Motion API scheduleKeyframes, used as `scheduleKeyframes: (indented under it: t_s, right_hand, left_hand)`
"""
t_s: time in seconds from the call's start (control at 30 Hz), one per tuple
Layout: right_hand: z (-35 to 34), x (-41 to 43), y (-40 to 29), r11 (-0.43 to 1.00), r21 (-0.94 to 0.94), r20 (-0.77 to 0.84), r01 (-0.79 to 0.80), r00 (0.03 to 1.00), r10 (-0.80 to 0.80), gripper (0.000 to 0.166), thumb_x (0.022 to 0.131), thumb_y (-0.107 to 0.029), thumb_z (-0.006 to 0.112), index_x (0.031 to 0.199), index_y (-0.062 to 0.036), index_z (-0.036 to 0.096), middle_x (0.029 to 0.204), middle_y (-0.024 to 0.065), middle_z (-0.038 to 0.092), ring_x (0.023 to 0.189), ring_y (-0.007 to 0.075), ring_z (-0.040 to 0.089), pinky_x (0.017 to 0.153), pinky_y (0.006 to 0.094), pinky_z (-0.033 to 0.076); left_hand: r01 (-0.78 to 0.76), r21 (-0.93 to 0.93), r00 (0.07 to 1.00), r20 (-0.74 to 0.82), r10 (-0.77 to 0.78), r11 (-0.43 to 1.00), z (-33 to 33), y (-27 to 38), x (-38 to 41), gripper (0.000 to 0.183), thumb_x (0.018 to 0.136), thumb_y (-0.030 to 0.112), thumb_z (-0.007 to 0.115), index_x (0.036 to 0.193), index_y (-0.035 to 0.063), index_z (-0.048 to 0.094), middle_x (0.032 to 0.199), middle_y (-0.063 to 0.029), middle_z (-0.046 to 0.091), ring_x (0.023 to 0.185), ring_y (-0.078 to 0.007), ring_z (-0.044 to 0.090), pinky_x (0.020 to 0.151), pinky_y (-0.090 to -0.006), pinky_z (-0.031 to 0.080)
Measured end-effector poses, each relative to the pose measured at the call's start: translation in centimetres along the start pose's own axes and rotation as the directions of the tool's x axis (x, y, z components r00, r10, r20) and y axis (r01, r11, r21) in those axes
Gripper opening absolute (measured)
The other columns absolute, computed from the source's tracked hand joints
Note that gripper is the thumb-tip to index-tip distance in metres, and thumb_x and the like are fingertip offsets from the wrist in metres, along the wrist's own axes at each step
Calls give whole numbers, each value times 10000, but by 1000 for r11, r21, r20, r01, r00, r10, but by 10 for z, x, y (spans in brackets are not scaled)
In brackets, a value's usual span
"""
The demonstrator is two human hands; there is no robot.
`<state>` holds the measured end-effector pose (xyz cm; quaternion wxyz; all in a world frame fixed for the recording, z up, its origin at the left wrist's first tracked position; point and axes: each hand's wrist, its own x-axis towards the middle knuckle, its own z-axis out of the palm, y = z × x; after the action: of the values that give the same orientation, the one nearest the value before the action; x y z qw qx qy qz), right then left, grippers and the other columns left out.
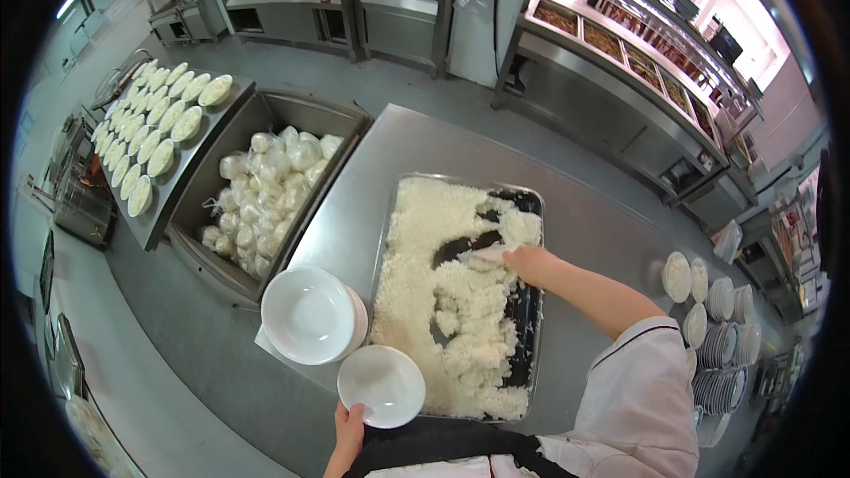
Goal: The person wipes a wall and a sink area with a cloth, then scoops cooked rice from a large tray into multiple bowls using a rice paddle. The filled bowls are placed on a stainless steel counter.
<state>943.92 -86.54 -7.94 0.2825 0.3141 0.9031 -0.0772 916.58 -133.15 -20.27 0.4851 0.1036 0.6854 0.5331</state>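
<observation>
In my left hand (350,426) is a white bowl (382,385), gripped by its rim near the lower left corner of a large tray. My right hand (528,264) holds a pale scoop or paddle (488,254), its far end partly sunk in the rice. Cooked white rice (415,265) covers most of the dark metal tray (521,352); the right side is broken up and bare patches show. Beside the tray's left edge stands a stack of white bowls (309,315). The held bowl looks empty.
A grey bin (182,212) of plastic-wrapped white bundles (265,192) adjoins the steel table (425,139). Filled rice bowls (159,157) cover another table at left. Stacked plates (718,345) stand at right. Serving counters (611,99) with food pans line the back.
</observation>
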Motion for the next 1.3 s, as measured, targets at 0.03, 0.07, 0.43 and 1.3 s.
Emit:
scheduleKeyframes:
  t_s: [0.03,0.07,0.43,1.3]
  right_hand:
    - [12,-5,-7,1000,12,-25,-21,999,22,213,883,-94,604,1078,-12,635,941,184,723,904,340,727,733,442,594]
    - [24,-10,-14,999,23,-50,-43,998,44,222,882,-90,604,1089,-12,623,928,188,719,907,349,723,740,442,592]
    - [-11,-8,62,914,61,-205,-401,891,404,166,870,-41,613,1020,-7,675,1040,200,715,933,340,730,727,461,600]
    - [98,-65,-6,954,110,-247,-279,922,298,252,917,-54,572,1147,43,536,849,180,723,745,334,738,636,441,595]
  left_hand:
    - [-3,-17,1000,-18,3,1000,1,-1,-1,444,909,84,539,1331,-54,538,1223,-144,643,1108,-214,598,989,-339,457]
    - [-7,-34,999,-37,6,999,5,-1,2,443,913,75,529,1336,-56,534,1230,-145,643,1108,-216,599,990,-340,457]
    - [45,-71,999,-21,-46,996,6,22,-4,403,941,68,544,1327,-48,531,1193,-124,641,1046,-197,625,923,-325,497]
    - [-232,219,971,106,213,948,18,42,-11,348,955,122,544,1275,-15,548,1186,-112,610,1082,-200,577,973,-332,449]
